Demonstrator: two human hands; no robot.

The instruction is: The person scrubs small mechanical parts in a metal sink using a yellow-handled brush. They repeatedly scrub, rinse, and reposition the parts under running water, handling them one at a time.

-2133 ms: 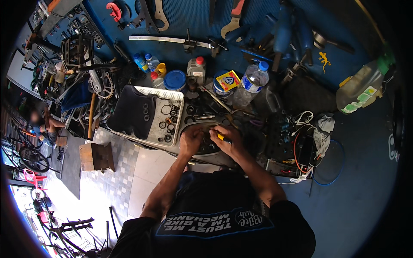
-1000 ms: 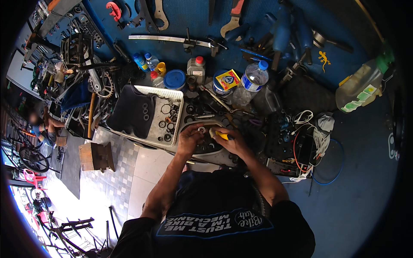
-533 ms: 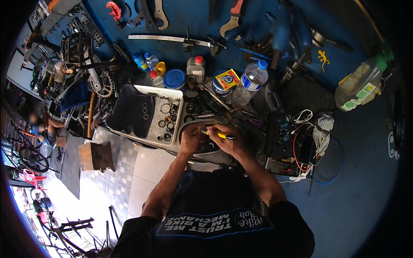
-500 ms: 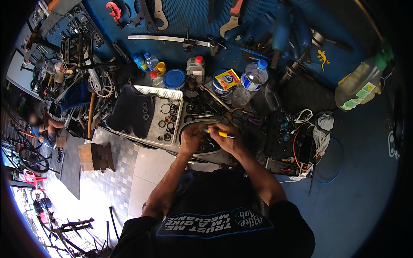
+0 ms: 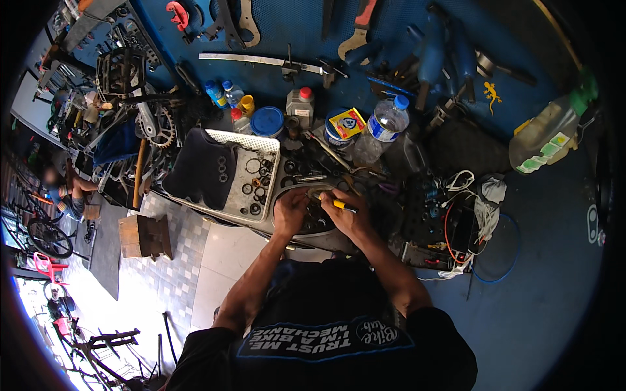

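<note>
nearest the camera, both forearms are seen reaching up from the lower edge to a cluttered workbench (image 5: 417, 254). the left hand (image 5: 290, 212) is curled down onto a small dark part (image 5: 317, 195) lying in a shallow dark tray (image 5: 313, 225), fingers closed about it, though how firmly cannot be told. the right hand (image 5: 347, 218) is closed around a yellow-handled tool (image 5: 339, 204), whose tip is pointed left toward the same part, just beside the left fingertips. the work is judged to be midway: the part is being held and worked, and nothing shows it finished. just beyond, a white basket (image 5: 251, 140) of dark rings is seen, then bottles and a blue-lidded tub (image 5: 267, 122), with a plastic water bottle (image 5: 385, 124) to the right. farthest off, wrenches are hung on a blue wall (image 5: 293, 26)
</note>
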